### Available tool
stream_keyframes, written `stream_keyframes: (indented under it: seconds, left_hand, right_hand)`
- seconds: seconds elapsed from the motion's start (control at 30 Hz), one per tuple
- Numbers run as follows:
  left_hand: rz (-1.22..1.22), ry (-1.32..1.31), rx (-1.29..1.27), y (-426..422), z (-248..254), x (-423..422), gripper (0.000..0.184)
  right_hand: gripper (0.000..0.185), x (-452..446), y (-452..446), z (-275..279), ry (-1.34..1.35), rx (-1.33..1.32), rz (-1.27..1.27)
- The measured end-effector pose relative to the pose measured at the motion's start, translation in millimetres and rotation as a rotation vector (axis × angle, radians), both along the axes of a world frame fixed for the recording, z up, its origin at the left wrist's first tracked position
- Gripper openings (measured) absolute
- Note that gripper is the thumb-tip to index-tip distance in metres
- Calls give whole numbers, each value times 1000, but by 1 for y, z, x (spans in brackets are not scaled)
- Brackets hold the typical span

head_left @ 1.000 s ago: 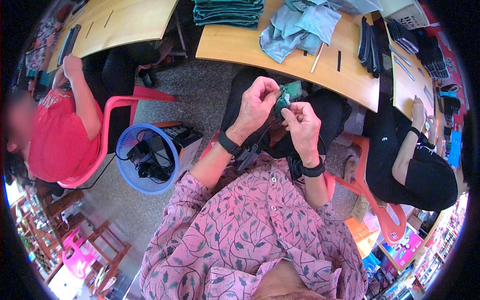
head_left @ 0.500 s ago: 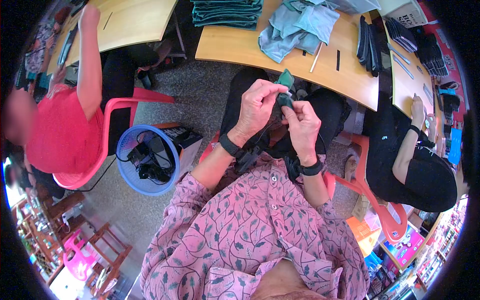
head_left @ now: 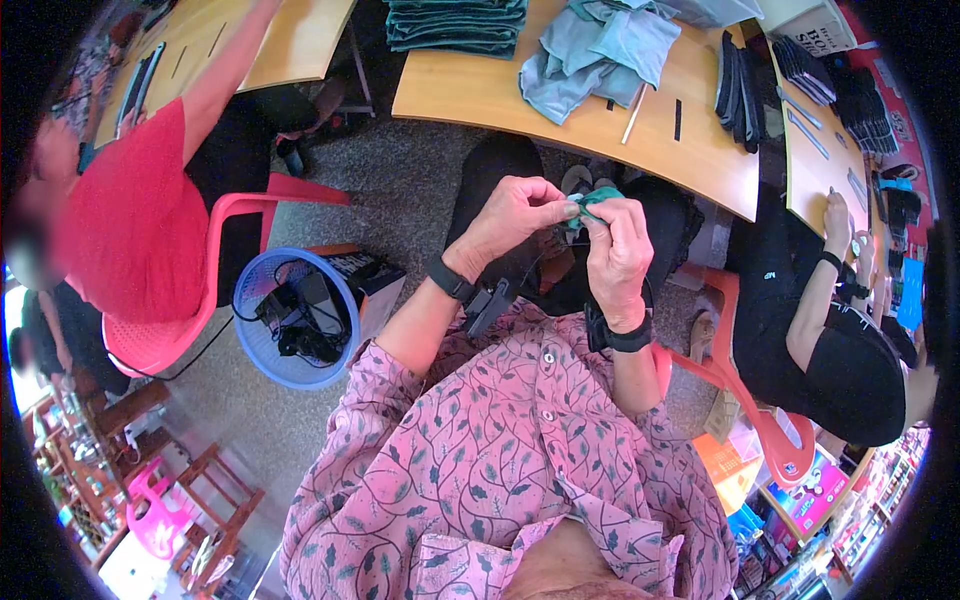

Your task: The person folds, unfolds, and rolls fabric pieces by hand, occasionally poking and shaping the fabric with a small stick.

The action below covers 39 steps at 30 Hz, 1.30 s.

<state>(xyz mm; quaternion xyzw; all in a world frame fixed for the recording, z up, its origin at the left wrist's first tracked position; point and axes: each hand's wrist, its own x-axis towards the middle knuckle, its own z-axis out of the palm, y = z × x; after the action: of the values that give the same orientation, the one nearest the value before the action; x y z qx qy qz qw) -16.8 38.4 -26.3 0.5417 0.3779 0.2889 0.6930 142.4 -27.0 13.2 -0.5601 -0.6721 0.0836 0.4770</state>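
Observation:
My left hand [head_left: 515,222] pinches the left edge of a small green cloth piece [head_left: 598,197], thumb and fingertips together. My right hand [head_left: 620,250] is closed on the cloth from the right, its fingers curled over most of it. A small whitish patch shows between the two sets of fingertips. Both hands are in the air above my lap, short of the table [head_left: 480,90]. On that table lie a loose heap of light grey-blue cloth [head_left: 600,60] and a stack of dark green folded cloth [head_left: 457,25].
A blue basket [head_left: 245,340] with black cables and devices stands on the floor at left. A person in red [head_left: 135,220] sits on a pink chair at left. Another person in black [head_left: 800,320] sits at right by a table with dark cloth stacks [head_left: 868,120].
My hands have come lower and closer together, and the green cloth is now bunched between them. The person in red has stretched an arm up across the left table.

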Motion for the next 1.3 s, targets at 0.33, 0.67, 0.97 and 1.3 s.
stream_keyframes:
  seconds: [0.33,0.67,0.97,1.3]
  left_hand:
    - [59,-179,-99,-9,-7,12,18]
    - [328,95,657,-6,6,15,17]
    - [368,11,404,-2,-2,9,17]
    - [308,-18,441,-8,-1,17,14]
  right_hand:
    - [18,9,1,0,113,-30,37]
    - [19,4,-11,-3,90,13,-8]
    - [17,11,-3,-6,-55,-13,-54]
    - [16,-4,2,-3,-203,-5,-89]
